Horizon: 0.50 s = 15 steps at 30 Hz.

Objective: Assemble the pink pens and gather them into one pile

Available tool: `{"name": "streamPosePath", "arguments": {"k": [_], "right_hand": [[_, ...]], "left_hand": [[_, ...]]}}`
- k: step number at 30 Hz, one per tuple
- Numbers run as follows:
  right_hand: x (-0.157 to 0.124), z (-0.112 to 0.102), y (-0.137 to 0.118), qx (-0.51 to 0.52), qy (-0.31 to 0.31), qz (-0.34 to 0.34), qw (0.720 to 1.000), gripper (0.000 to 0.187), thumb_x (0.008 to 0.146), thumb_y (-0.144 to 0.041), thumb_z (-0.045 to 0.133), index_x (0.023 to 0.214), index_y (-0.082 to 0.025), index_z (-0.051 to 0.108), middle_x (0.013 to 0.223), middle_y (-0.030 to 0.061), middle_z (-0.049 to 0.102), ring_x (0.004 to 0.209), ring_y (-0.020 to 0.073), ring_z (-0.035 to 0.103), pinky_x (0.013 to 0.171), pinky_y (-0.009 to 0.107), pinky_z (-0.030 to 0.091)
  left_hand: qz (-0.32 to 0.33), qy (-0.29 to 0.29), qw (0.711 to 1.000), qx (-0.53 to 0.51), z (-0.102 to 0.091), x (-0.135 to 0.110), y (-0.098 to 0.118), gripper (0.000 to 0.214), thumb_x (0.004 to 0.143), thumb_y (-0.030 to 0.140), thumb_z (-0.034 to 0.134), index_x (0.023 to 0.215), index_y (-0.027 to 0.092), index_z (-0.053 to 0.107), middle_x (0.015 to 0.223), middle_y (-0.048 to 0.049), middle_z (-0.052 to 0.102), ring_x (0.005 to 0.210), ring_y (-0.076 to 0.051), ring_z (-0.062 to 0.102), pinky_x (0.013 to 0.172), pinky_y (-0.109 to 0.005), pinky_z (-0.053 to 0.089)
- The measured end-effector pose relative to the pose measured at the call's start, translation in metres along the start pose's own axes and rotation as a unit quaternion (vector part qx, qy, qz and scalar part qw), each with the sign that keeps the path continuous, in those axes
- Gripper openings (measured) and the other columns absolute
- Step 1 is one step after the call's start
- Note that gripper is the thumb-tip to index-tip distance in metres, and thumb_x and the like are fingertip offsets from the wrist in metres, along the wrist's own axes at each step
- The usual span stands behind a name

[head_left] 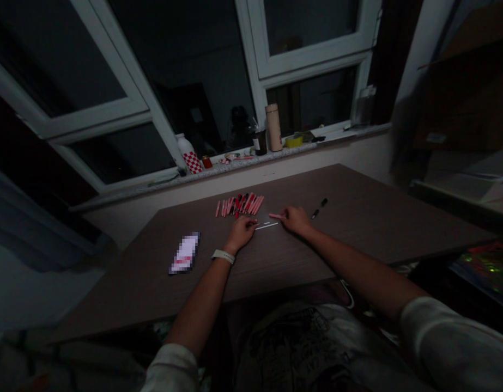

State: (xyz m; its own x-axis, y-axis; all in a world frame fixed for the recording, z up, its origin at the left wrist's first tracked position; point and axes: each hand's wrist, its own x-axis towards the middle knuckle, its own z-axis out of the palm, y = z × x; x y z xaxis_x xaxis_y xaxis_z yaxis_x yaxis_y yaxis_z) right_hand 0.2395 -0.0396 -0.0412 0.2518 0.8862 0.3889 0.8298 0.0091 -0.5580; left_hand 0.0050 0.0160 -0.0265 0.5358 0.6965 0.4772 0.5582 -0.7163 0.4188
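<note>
A row of several red and pink pens (241, 204) lies on the brown table (357, 218) near its far edge. My left hand (241, 231) rests on the table just in front of them, fingers curled, its tips touching the end of a thin white refill (267, 225). My right hand (295, 219) lies to the right of that refill, fingers closed on a pink pen barrel (276, 216) that points left. A white watch band sits on my left wrist.
A phone (185, 253) lies on the table to the left. A small black pen part (319, 208) lies right of my right hand. The window sill (235, 163) behind holds a red-checked bottle (188, 153), a tall beige flask (273, 127) and small items.
</note>
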Motion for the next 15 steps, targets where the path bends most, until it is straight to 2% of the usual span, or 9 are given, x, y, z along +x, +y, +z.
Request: {"name": "streamPosePath", "arguments": {"k": [11,15], "right_hand": [[-0.0019,-0.0046,-0.0062,-0.002,-0.015,-0.007,1.000,0.012,0.079,-0.025,0.065,0.088,-0.020,0.070,0.088,0.0104,0.073,0.084,0.0245,0.065,0.075,0.030,0.041],[-0.0014,-0.0063,-0.0086,0.008,-0.017,-0.007,1.000,0.013,0.078,-0.022,0.065,0.090,-0.019,0.069,0.090,0.0082,0.073,0.085,0.0220,0.065,0.078,0.029,0.041]], "left_hand": [[0.013,-0.007,1.000,-0.005,-0.0008,-0.0002,0.0020,0.013,0.083,0.019,0.064,0.093,0.017,0.071,0.094,-0.0066,0.066,0.086,-0.017,0.062,0.078,-0.029,0.052],[0.015,-0.005,1.000,-0.003,-0.0010,0.0002,0.0018,0.013,0.083,0.019,0.064,0.093,0.016,0.071,0.093,-0.0064,0.066,0.086,-0.017,0.062,0.079,-0.029,0.052]]}}
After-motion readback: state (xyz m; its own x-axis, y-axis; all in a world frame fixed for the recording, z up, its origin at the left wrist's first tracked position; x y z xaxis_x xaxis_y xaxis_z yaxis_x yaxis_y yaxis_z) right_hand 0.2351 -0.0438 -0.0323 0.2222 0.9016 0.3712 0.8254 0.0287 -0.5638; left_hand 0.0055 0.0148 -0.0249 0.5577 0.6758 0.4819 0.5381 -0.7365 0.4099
